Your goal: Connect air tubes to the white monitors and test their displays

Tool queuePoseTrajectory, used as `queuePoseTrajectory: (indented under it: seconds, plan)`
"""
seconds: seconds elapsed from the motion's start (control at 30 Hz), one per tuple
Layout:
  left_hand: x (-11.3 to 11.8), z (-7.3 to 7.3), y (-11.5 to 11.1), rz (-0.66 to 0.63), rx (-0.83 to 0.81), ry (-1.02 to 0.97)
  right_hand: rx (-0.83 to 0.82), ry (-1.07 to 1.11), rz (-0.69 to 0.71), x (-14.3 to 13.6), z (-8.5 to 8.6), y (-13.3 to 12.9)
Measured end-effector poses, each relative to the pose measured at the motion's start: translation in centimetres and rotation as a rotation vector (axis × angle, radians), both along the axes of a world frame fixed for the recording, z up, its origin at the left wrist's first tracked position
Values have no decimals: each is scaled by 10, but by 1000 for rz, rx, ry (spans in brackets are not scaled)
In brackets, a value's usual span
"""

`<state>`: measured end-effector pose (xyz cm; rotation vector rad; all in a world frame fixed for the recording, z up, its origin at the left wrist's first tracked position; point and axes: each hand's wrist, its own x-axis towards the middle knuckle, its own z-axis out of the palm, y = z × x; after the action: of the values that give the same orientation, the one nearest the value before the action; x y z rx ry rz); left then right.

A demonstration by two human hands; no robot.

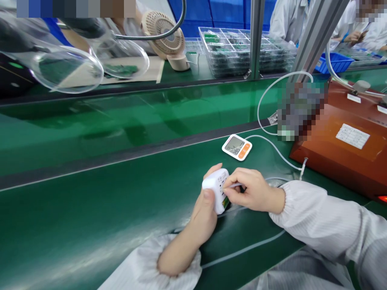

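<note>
My left hand (203,209) is wrapped around a white plastic device (214,186), thumb on its near side. The device is tilted, with small printed marks and a bit of green circuit board showing on its right face. Against that face, my right hand (249,188) pinches the end of a thin pale tube (234,185); whether the tip sits in the device is hidden by my fingers. Beyond my hands lies a white meter (237,147) with orange buttons and a lit-up digit display, joined to another tube (272,145).
At the right stands an orange-brown box (329,149) with labels and tube fittings. Another tube (244,251) runs over the green bench (90,213) near me. Across the conveyor are clear compartment trays (232,52), a beige fan (165,34), a blue basket (335,62) and people in white coats.
</note>
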<state>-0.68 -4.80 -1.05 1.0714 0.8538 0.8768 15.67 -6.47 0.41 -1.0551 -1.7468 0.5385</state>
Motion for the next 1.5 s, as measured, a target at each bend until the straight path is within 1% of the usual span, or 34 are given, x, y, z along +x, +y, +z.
queuePoseTrajectory:
  seconds: [0.1, 0.27, 0.4, 0.53, 0.67, 0.8, 0.9, 0.97, 1.07, 1.1, 1.13, 1.17, 1.23, 1.3, 1.37, 1.43, 1.5]
  plan:
    - [1, 1, 0, -1, 1, 8, -18, -24, 5, 0, 0, 0]
    - [0, 1, -1, -1, 25, 32, 12, -45, -3, 0, 0, 0]
    - [0, 2, -2, 2, 21, 33, -20, -96, -1, 0, 1, -1]
    - [0, 2, -3, -14, 34, 39, -12, -75, 4, -1, 3, -2]
    - [-1, -1, -6, 24, 76, 64, 16, -21, 14, -2, 2, -4]
    - [-1, -6, -8, 40, 94, 60, -25, -56, 34, 1, -1, -3]
    - [-1, -6, -5, 35, 73, 66, -31, -77, 41, 3, 0, 0]
    - [0, -3, -1, 59, 58, 62, 15, -100, 6, 4, 4, 1]
    - [1, 7, 6, 138, 2, 30, 176, -115, -108, 4, 11, 0]
    - [2, 10, 9, 176, -21, 13, 228, -113, -127, 4, 12, -1]
    - [2, 12, 12, 213, -40, -2, 261, -107, -111, 3, 11, -2]
    - [3, 14, 14, 249, -53, -12, 265, -102, -64, 3, 10, -4]
    - [3, 14, 17, 309, -58, -12, 169, -128, 67, 3, 5, -6]
    - [3, 10, 16, 321, -46, 1, 2, -204, 158, 3, -1, -7]
    - [2, 7, 13, 287, -23, 14, -124, -294, 161, 3, -5, -6]
    - [3, 6, 9, 233, 3, 54, -161, -347, 133, 3, -7, -4]
    - [3, 9, 5, 196, 32, 128, -159, -373, 93, 2, -7, -3]
